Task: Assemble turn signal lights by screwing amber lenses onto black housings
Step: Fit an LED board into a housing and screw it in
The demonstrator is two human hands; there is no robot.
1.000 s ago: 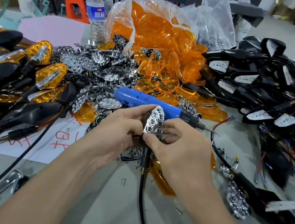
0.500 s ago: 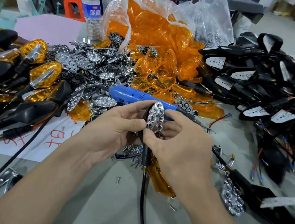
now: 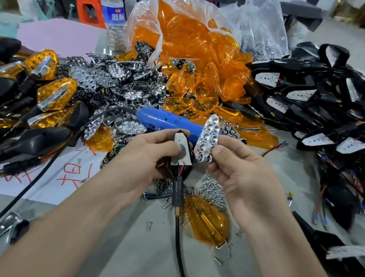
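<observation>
— Head view of a crowded assembly worktop (image 3: 136, 258): how far along is the job?

— Well started in bulk, judging by the heaps. A heap of bare black housings (image 3: 318, 97) fills the right side. A split bag of amber lenses (image 3: 188, 38) spills open at the back. Finished lights (image 3: 52, 94), lenses on, are stacked on the left, and loose chrome reflectors (image 3: 106, 79) lie between them and the bag. More looks undone than done.

— And the unit in hand?

— Early. The left hand (image 3: 143, 156) grips one black housing (image 3: 185, 173), fingers curled round it, its white LED board (image 3: 181, 148) bare and facing up. The right hand (image 3: 242, 168) pinches a chrome reflector (image 3: 207, 141) between thumb and fingers. It is just beside the board and not seated.

— So what is left?

— By my reading: seat the reflector, fit a lens, drive the screws. The blue electric screwdriver (image 3: 165, 119) lies unheld on the worktop just behind the hands. One amber lens (image 3: 206, 223) waits on the worktop below the right wrist, and screws (image 3: 210, 189) are scattered beside it.
</observation>
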